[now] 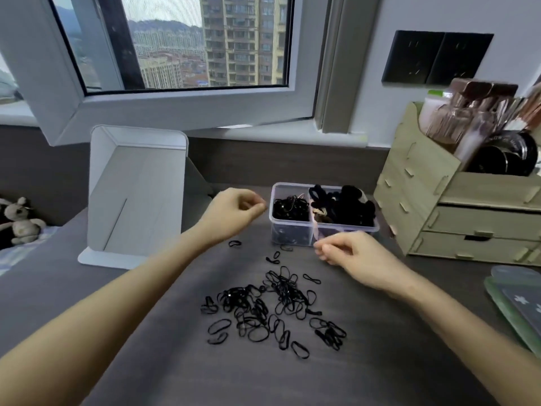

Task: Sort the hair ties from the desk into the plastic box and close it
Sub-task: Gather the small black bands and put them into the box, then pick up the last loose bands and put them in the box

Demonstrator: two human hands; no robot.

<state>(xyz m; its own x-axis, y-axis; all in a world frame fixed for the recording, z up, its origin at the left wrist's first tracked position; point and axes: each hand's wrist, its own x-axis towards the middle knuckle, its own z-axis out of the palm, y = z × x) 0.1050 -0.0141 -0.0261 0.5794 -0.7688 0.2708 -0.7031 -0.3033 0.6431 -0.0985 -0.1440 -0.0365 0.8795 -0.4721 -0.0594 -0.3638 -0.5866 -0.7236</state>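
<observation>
Head view: the left hand [234,213] has its fingers [257,207] curled, thumb and forefinger nearly meeting, just beside the left rim of the clear two-compartment plastic box [292,238]; whether a tie sits in that pinch I cannot tell. The right hand [351,256] curls its fingers [322,249] the same way in front of the box's near wall. Nothing dark shows at the tips, so its hold is equally unclear. The box's left compartment carries small black elastics, the right one thicker black fabric ties. Most of the small black elastic hair ties [272,309] lie in a loose tangled heap on the dark grey tabletop [146,347], nearer the person, with a few strays between heap and box. The likely trouble: a thin tie let go at the rim falls outside or springs away; linked loops drag neighbours off the heap; a forearm sweeping low scatters them; an overfilled compartment may keep a lid from seating.
</observation>
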